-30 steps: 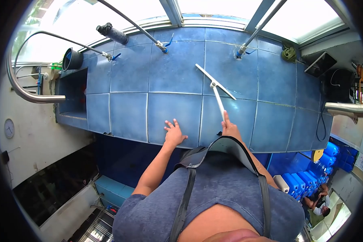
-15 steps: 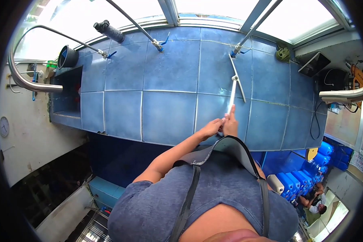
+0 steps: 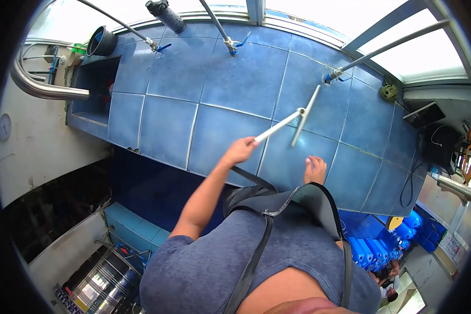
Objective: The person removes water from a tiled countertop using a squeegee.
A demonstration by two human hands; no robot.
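A white squeegee [image 3: 279,127] lies across the blue tiled counter [image 3: 235,123]. My left hand [image 3: 240,150] is closed around the end of its handle. The blade slants over the tiles at the far end of the handle, below the right-hand tap. My right hand [image 3: 315,168] is off the handle, just above the counter's near side in front of my apron [image 3: 314,201]. Its fingers are apart and slightly curled, with nothing in them.
Pipes with blue-handled valves stand along the back edge: a left valve [image 3: 154,45], a middle valve [image 3: 231,46] and a right valve [image 3: 329,77]. A black bucket [image 3: 101,42] sits beside a sunken basin [image 3: 89,115]. Blue jugs [image 3: 369,251] and a seated person [image 3: 390,285] are at lower right.
My right hand has let go of the squeegee handle and opened. The left hand has moved left with the handle, so the squeegee now slants more. The camera view has turned.
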